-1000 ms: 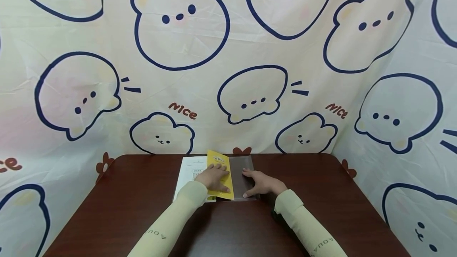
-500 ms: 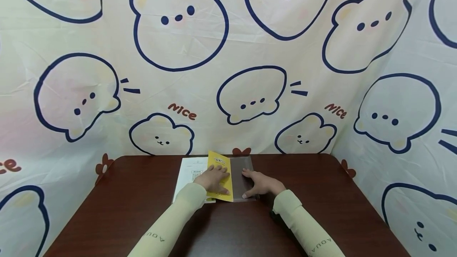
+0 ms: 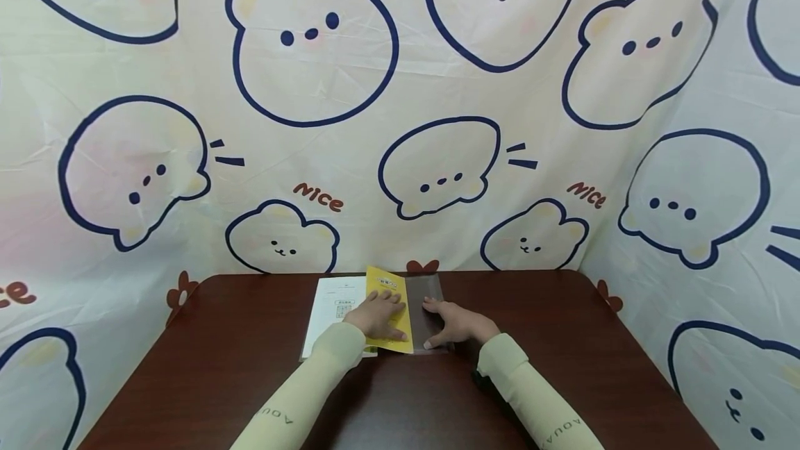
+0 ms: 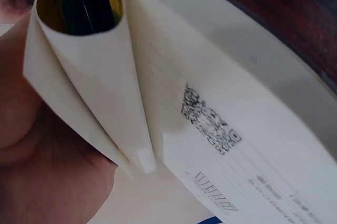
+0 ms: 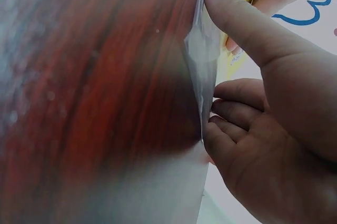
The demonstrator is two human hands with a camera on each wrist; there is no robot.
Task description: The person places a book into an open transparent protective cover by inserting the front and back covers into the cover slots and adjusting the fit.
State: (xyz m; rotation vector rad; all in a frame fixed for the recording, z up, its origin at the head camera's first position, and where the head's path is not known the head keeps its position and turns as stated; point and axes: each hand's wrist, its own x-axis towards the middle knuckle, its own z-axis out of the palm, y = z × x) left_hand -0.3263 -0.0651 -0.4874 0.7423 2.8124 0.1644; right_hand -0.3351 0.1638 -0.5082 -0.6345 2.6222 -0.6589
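Observation:
A booklet lies near the table's far edge, with its white page (image 3: 334,297) on the left and its yellow cover (image 3: 389,282) folded over to the right. My left hand (image 3: 377,316) rests on that yellow cover, fingers spread. In the left wrist view the booklet's leaf bends into a rounded fold (image 4: 97,71) beside a page with a QR code (image 4: 210,121). To the right lies a clear plastic book cover (image 3: 420,289). My right hand (image 3: 460,323) rests at its right side, thumb and fingers extended; the right wrist view shows them touching the plastic edge (image 5: 204,50).
The dark brown wooden table (image 3: 250,328) spreads on both sides of the booklet and in front of it. A cloth backdrop (image 3: 437,89) with cartoon outlines hangs right behind the table's far edge and along the right side.
My left hand and the yellow cover have shifted slightly to the right over the plastic. My right hand stays in place. The head view has tilted slightly.

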